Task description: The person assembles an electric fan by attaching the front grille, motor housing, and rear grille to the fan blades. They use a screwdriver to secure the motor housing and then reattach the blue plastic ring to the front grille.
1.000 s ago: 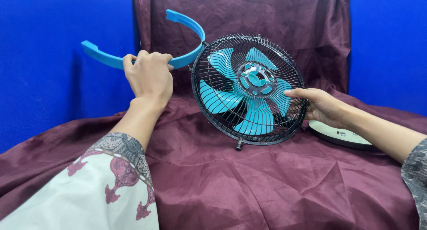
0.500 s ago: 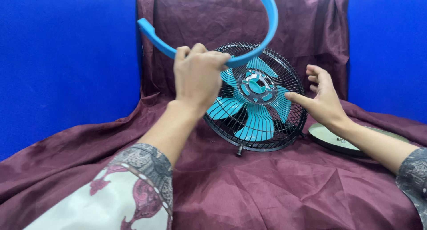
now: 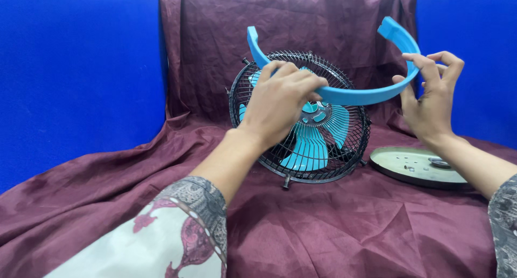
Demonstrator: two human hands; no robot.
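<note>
Here both hands hold a curved blue plastic bracket [image 3: 355, 95] up in front of the fan [image 3: 301, 119]. The left hand [image 3: 283, 103] grips its left part, fingers curled over the band; the right hand [image 3: 431, 103] pinches the right end, apparently between thumb and fingertips. The fan, a black wire cage with teal blades, stands on maroon cloth [image 3: 323, 224]. A round grey base plate [image 3: 417, 167] lies on the cloth just right of it.

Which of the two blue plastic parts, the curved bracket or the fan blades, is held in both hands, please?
The curved blue bracket; the fan blades sit inside the black wire cage.
</note>
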